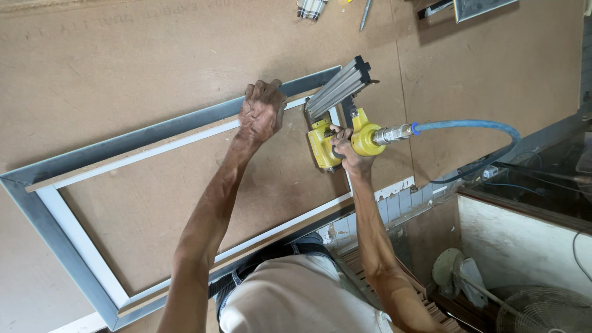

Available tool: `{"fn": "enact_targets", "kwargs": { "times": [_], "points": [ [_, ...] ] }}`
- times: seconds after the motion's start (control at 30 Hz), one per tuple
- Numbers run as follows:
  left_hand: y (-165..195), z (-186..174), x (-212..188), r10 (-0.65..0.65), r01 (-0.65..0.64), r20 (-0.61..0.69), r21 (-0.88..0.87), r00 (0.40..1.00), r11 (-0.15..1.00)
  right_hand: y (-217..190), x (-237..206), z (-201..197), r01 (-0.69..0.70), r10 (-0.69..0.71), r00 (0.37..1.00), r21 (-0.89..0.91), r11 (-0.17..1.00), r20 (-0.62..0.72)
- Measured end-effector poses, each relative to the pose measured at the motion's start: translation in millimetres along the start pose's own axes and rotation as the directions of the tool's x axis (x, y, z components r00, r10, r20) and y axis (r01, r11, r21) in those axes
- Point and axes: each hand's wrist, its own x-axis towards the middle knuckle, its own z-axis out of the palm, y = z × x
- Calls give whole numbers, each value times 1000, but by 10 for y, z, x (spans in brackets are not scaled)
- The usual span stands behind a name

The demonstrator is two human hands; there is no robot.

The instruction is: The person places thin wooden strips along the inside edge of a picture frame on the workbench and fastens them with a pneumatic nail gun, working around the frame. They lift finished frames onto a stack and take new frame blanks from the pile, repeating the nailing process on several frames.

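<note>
The left hand lies palm down on the far rail of a rectangular frame, fingers curled over the rail's outer edge and pressing it flat. It grips the rail; nothing else is in it.

The right hand is closed around the grip of a yellow nail gun. The gun's nose sits against the frame at its far right corner, just beside the left hand. A long grey magazine slants up and away from the gun body. A blue air hose joins the gun at a metal fitting and loops off to the right, past the counter edge.

The frame lies flat on a brown board counter. Its outer face is grey, its inner face white, and a thin strip of bare wood runs along the far rail. The near rail passes close to the person's waist.

At the top edge of the counter, well apart from the hands, lie a checked cloth and a slim metal tool. Below right, off the counter, part of a fan guard shows.
</note>
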Motion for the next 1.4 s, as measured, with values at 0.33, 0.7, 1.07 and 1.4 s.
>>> {"fn": "enact_targets", "kwargs": {
  "times": [0.33, 0.7, 1.07, 1.4],
  "points": [
    [-38, 129, -47, -20, 19, 16, 27, 1000, 999, -54, -4, 107, 10, -10, 1000, -62, 998, -14],
    [-25, 112, -52, -29, 27, 41, 61, 999, 998, 26, -56, 55, 25, -26, 999, -21, 999, -48],
    [-66, -136, -135, 9, -9, -27, 2, 1000, 1000, -7, -261, 400, 7, -5, 992, -15, 1000, 130],
    [-576, -1184, -1013, -64, 68, -51, 80, 997, 994, 40, -491, 1451, -46, 72, 977, -129, 991, 200]
  ]
}}
